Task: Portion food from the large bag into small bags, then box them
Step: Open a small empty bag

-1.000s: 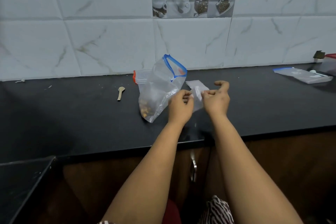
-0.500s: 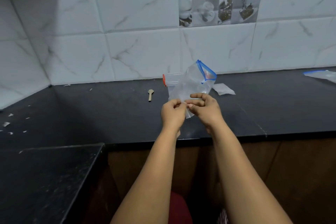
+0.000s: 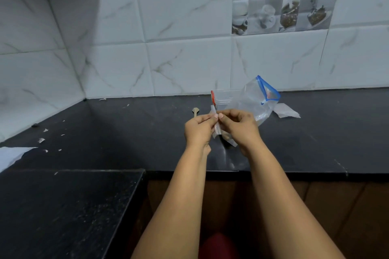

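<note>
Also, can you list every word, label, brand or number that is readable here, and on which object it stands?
None can be read.
Large bag: blue zip edge only, no print visible.
Small bag, pinched by left hand and right hand: plain.
Picture tile: cups and food images, no legible words.
Box: no label visible.

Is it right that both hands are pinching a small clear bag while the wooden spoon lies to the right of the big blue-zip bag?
Not quite. The head view shows the wooden spoon lying left of the big blue-zip bag. Both hands, left and right, do pinch the small clear bag.
</note>
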